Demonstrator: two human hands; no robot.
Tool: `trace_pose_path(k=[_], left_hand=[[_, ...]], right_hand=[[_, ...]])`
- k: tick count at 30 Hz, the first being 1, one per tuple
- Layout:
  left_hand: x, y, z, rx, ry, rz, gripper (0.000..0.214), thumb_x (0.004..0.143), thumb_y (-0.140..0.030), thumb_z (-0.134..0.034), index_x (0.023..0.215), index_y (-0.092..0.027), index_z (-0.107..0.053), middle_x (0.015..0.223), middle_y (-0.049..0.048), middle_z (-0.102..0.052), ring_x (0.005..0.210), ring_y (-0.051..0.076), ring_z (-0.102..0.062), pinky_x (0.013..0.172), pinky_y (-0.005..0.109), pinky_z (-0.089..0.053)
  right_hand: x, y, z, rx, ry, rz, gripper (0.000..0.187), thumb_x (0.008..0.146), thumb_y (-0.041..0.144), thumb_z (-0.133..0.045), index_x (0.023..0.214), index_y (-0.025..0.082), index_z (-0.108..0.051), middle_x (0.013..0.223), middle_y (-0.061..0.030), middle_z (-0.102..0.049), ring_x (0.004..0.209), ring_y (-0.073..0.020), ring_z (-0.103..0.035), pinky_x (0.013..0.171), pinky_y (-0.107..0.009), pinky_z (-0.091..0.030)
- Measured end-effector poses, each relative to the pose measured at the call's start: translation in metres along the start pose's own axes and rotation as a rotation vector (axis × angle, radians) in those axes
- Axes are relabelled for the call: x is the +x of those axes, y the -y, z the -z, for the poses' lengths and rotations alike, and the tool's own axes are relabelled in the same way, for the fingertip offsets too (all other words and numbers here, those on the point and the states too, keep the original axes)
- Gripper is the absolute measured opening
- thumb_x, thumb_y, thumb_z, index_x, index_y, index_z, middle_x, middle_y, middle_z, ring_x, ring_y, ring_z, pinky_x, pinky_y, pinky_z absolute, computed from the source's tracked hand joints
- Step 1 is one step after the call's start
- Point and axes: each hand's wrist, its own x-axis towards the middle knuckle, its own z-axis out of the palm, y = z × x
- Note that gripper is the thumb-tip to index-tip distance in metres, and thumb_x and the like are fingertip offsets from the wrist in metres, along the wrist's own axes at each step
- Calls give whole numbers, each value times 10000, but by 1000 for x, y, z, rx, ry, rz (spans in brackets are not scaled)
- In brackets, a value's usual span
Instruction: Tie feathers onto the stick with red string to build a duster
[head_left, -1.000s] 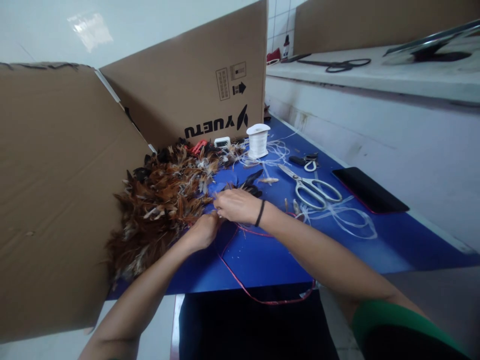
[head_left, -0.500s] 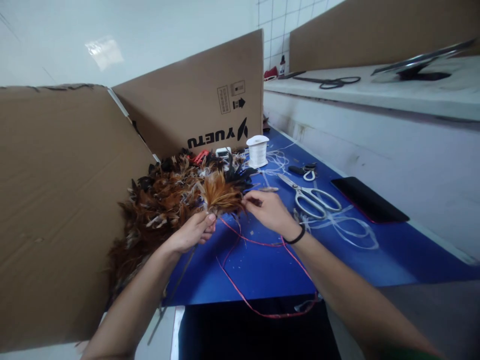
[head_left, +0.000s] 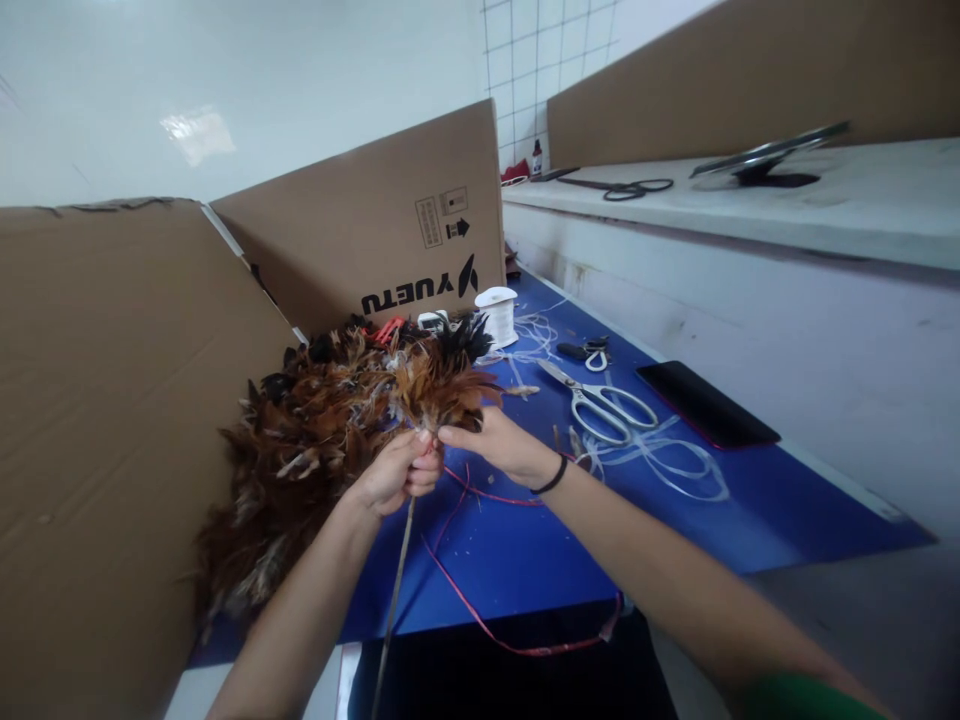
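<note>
My left hand [head_left: 394, 473] is closed around a thin stick [head_left: 391, 600] that carries a tuft of brown and black feathers [head_left: 439, 380] at its top, held upright above the blue table [head_left: 525, 540]. My right hand [head_left: 491, 442], with a black band at the wrist, pinches the base of that tuft right beside the left hand's fingers. A red cord [head_left: 480, 610] runs from under the hands across the table and loops over its front edge.
A heap of brown feathers [head_left: 300, 440] lies left of the hands against cardboard panels [head_left: 112, 420]. Scissors [head_left: 600, 400], a white thread spool [head_left: 496, 312], loose white string [head_left: 660, 460] and a black phone [head_left: 705, 405] lie to the right. A white ledge [head_left: 750, 210] stands behind.
Both hands lifted off the table with the stick and feather tuft, which now stands upright. My right hand moved in from the tuft's right side to its base.
</note>
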Motion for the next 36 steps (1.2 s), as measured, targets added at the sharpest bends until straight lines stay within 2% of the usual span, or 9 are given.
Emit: trace_pose_path(k=[3,8,13,17,20,22,27,33,36], left_hand=[[6,2,4,-67,38,15,279,812,-404,-574,788,-162,-437,561,-85,-203,415,27,-137,343,118,-120],[8,-6,8,-163,-40,5,229,814,-331,-587,788,-149,-450,573,-82,-190,412,25,-143,329,107,-132],[5,-16,19,-238,-127,-29,186,823,-281,-576,781,-136,-466,570,-81,-208,395,21,-163,311,103,-168],[3,-18,28,-270,-157,-48,167,835,-261,-559,769,-134,-472,560,-81,-214,386,21,-175,305,103,-176],[3,-16,32,-275,-155,-59,153,847,-250,-539,772,-129,-483,556,-79,-228,384,20,-188,305,103,-176],[4,-15,33,-274,-154,-57,148,854,-245,-527,775,-127,-486,554,-78,-235,385,19,-195,307,102,-176],[5,-12,37,-265,-164,-55,155,859,-248,-517,767,-130,-479,547,-80,-238,381,19,-195,304,101,-177],[8,-3,42,-264,-150,-43,164,832,-252,-563,777,-125,-475,554,-80,-251,386,15,-216,309,102,-161],[11,2,42,-264,-165,-12,193,815,-276,-589,786,-126,-471,557,-83,-251,387,12,-217,315,98,-144]], right_hand=[[5,-4,2,-63,-130,-22,321,739,304,-638,1013,147,-584,996,-58,-634,914,-159,-558,850,-338,-435],[4,-12,31,-299,-85,-99,207,734,297,-626,836,117,-622,763,-22,-632,714,-135,-558,717,-296,-439],[-19,-11,51,-732,98,-248,97,750,211,-600,804,162,-664,754,-15,-661,688,-122,-584,660,-246,-416],[-41,-11,45,-991,263,-190,98,759,268,-634,783,178,-664,817,-30,-647,750,-142,-578,696,-262,-409],[-52,-15,36,-1141,321,-164,164,741,312,-679,827,174,-653,883,-53,-634,851,-183,-564,769,-305,-396],[-54,-18,30,-1200,353,-177,119,773,275,-650,811,163,-641,891,-64,-632,864,-191,-561,776,-319,-388],[-50,-24,31,-1044,363,-180,126,829,129,-513,731,141,-592,833,-67,-639,789,-148,-578,756,-291,-408],[-31,-11,48,-381,49,-402,47,807,135,-483,773,157,-507,723,-29,-642,592,-93,-577,555,-222,-439],[-18,-7,52,-299,-34,-430,82,763,114,-498,827,140,-543,704,-23,-637,505,-69,-499,463,-195,-370]])
